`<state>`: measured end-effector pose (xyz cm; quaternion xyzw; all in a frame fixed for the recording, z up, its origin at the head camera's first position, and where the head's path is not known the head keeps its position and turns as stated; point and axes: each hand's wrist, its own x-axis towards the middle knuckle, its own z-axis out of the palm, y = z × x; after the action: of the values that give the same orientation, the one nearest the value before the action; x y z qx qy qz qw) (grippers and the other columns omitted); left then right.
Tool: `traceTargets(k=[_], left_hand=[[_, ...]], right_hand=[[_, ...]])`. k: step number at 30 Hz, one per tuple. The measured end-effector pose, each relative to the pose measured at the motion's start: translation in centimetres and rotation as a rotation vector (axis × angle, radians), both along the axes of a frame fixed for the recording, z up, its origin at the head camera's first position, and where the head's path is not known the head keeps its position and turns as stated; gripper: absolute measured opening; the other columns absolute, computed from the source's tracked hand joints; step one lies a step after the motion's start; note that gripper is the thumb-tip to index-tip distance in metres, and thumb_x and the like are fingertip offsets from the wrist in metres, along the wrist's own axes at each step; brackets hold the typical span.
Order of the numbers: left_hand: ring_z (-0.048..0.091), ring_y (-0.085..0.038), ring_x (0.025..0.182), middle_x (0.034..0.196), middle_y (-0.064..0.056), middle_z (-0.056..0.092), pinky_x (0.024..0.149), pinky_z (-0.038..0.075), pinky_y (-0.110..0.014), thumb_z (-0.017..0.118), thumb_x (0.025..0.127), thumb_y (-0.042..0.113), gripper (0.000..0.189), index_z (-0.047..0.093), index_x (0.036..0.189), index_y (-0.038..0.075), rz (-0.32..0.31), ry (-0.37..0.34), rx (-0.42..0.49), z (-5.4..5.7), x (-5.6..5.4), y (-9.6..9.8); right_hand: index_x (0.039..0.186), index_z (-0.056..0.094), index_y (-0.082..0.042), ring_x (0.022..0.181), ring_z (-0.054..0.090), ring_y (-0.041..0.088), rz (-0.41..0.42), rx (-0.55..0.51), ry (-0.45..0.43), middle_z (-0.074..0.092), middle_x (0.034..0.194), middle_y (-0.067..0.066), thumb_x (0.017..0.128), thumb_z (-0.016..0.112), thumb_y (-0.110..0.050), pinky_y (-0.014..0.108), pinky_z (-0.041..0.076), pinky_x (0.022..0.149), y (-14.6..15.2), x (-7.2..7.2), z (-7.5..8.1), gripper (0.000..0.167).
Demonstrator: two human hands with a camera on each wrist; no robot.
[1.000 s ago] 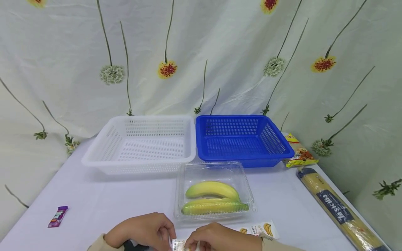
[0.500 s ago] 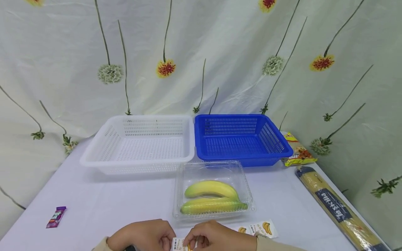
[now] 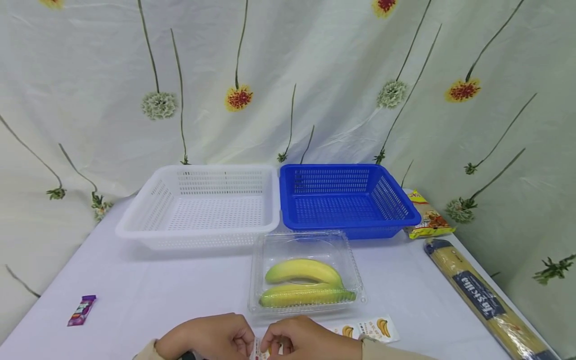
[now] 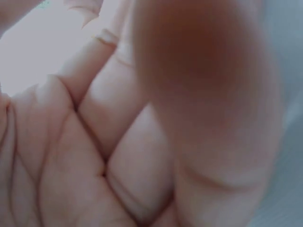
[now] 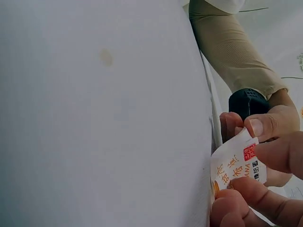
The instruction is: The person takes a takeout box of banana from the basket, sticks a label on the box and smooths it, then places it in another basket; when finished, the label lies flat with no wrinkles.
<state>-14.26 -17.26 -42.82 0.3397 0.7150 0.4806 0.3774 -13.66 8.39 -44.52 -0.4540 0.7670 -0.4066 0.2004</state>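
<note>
A white banana label (image 5: pixel 240 158) with red and orange print is held between both hands at the table's front edge. In the right wrist view, the left hand (image 3: pixel 220 336) pinches its upper corner under the thumb. The right hand (image 3: pixel 312 339) grips the label's other side with its fingertips. Curled fingers and palm of the left hand fill the left wrist view, hiding the label there. Just beyond the hands lies a clear plastic clamshell box (image 3: pixel 309 245) containing two bananas (image 3: pixel 306 270). A strip of banana labels (image 3: pixel 371 328) rests right of the hands, partly covered by the right forearm.
Behind the box stand a white basket (image 3: pixel 198 233) and a blue basket (image 3: pixel 351 228), side by side. A yellow snack packet (image 3: pixel 427 217) and a pasta packet (image 3: pixel 483 295) lie along the right edge. A small purple-wrapped bar (image 3: pixel 82 310) is at the left.
The hands have drawn a little closer together around the label, with less of it showing between them. The box, baskets and packets have stayed in place.
</note>
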Motion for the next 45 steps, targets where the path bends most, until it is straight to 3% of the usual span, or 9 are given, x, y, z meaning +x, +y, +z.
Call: traceTargets(k=[4, 9, 16, 20, 24, 33, 35, 39, 45], left_hand=[[0.051, 0.010, 0.056, 0.060, 0.005, 0.064, 0.051, 0.040, -0.009, 0.077, 0.091, 0.001, 0.019, 0.072, 0.081, -0.014, -0.013, -0.009, 0.045, -0.1, -0.1, 0.1], [0.051, 0.010, 0.059, 0.064, 0.005, 0.065, 0.053, 0.040, -0.009, 0.077, 0.094, 0.003, 0.020, 0.072, 0.085, -0.015, -0.028, -0.006, 0.075, -0.2, -0.2, 0.2], [0.057, 0.009, 0.065, 0.071, -0.024, 0.068, 0.060, 0.045, -0.008, 0.073, 0.095, -0.001, 0.018, 0.072, 0.094, -0.019, -0.080, -0.046, 0.087, -0.2, -0.2, 0.1], [0.055, 0.009, 0.065, 0.074, -0.029, 0.067, 0.059, 0.044, -0.009, 0.071, 0.095, -0.003, 0.016, 0.072, 0.097, -0.019, -0.091, -0.043, 0.078, -0.1, -0.3, 0.0], [0.053, 0.009, 0.063, 0.072, -0.023, 0.069, 0.057, 0.042, -0.009, 0.072, 0.093, -0.004, 0.014, 0.073, 0.095, -0.018, -0.079, -0.030, 0.058, 0.0, -0.4, -0.2], [0.047, 0.010, 0.056, 0.063, 0.013, 0.061, 0.052, 0.037, -0.009, 0.074, 0.089, 0.000, 0.016, 0.072, 0.085, -0.016, -0.052, -0.051, 0.002, 0.4, -0.2, -0.6], [0.048, 0.010, 0.055, 0.063, 0.015, 0.062, 0.052, 0.037, -0.009, 0.076, 0.088, 0.001, 0.016, 0.073, 0.084, -0.015, -0.038, -0.059, -0.008, 0.4, -0.2, -0.7], [0.048, 0.010, 0.054, 0.062, 0.017, 0.062, 0.051, 0.038, -0.009, 0.078, 0.087, 0.002, 0.017, 0.074, 0.081, -0.013, -0.016, -0.057, -0.020, 0.5, -0.2, -0.8], [0.047, 0.010, 0.052, 0.060, 0.018, 0.060, 0.050, 0.036, -0.008, 0.079, 0.086, 0.001, 0.015, 0.074, 0.079, -0.011, -0.006, -0.033, -0.031, 0.5, -0.1, -0.9]], right_hand=[[0.105, 0.075, -0.009, 0.067, 0.050, -0.012, -0.069, 0.053, -0.030, 0.067, 0.084, -0.017, 0.096, 0.082, -0.011, 0.012, 0.050, 0.068, -0.8, 0.3, 0.3, 0.012], [0.094, 0.070, -0.016, 0.068, 0.049, -0.011, -0.138, 0.158, 0.087, 0.062, 0.075, -0.020, 0.086, 0.086, -0.007, 0.011, 0.045, 0.067, -1.8, 0.5, 0.5, 0.020], [0.089, 0.067, -0.019, 0.069, 0.051, -0.011, -0.169, 0.208, 0.114, 0.058, 0.072, -0.022, 0.083, 0.087, -0.009, 0.012, 0.043, 0.067, -2.4, 0.6, 0.7, 0.023], [0.091, 0.069, -0.016, 0.069, 0.051, -0.011, -0.140, 0.183, 0.090, 0.060, 0.074, -0.021, 0.090, 0.085, -0.015, 0.012, 0.044, 0.066, -2.1, 0.5, 0.8, 0.017], [0.094, 0.071, -0.013, 0.068, 0.048, -0.011, -0.107, 0.147, 0.040, 0.059, 0.077, -0.022, 0.098, 0.080, -0.020, 0.012, 0.046, 0.066, -1.6, 0.4, 0.9, 0.012], [0.090, 0.068, -0.006, 0.066, 0.048, -0.012, -0.047, 0.030, -0.054, 0.053, 0.074, -0.020, 0.103, 0.072, -0.014, 0.011, 0.049, 0.068, -0.4, 0.2, 0.6, 0.016], [0.088, 0.066, -0.005, 0.068, 0.050, -0.012, -0.043, -0.003, -0.105, 0.054, 0.076, -0.019, 0.103, 0.072, -0.013, 0.012, 0.050, 0.068, 0.0, 0.2, 0.5, 0.018], [0.084, 0.061, -0.005, 0.070, 0.051, -0.012, -0.029, -0.037, -0.115, 0.056, 0.076, -0.017, 0.104, 0.072, -0.011, 0.013, 0.051, 0.067, 0.9, 0.2, 0.3, 0.023], [0.088, 0.058, -0.005, 0.072, 0.049, -0.013, -0.021, -0.051, -0.058, 0.057, 0.077, -0.011, 0.105, 0.069, -0.009, 0.013, 0.052, 0.067, 2.1, 0.6, 0.8, 0.021]])
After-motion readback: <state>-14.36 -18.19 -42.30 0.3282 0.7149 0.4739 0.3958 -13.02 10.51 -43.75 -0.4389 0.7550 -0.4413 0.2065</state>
